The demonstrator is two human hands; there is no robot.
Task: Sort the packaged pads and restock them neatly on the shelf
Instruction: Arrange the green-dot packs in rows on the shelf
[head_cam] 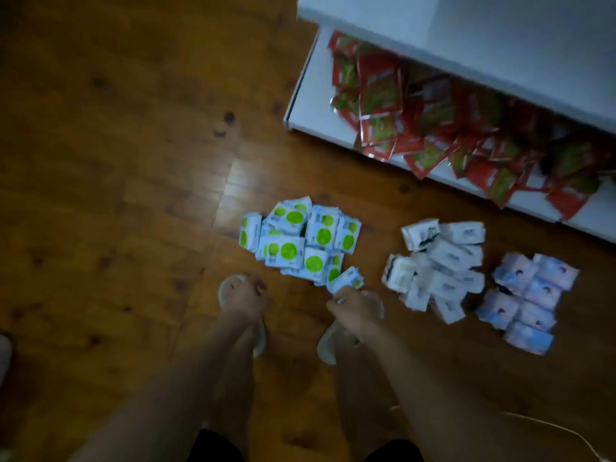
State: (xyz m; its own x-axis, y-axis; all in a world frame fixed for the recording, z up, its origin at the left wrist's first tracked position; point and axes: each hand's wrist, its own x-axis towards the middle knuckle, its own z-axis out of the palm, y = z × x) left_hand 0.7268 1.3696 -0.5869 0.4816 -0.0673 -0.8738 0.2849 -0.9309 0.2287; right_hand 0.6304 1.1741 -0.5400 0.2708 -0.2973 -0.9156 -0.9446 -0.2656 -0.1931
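Three sorted heaps of packaged pads lie on the wooden floor: white packs with green dots (300, 241), plain white packs (440, 265), and pale blue-pink packs (526, 298). My right hand (350, 310) reaches to the near edge of the green-dot heap and pinches one green-dot pack (346, 280). My left hand (250, 300) hangs low over my left foot, left of that heap; it is blurred and its fingers cannot be made out. The white shelf (310, 95) stands at the upper right.
The shelf's bottom board holds several loose red-and-green packets (433, 121), some hanging over its front edge, under an upper white board (500, 45). My feet in white slippers (328, 345) stand just before the heaps. A thin white cable (550, 428) runs at the lower right.
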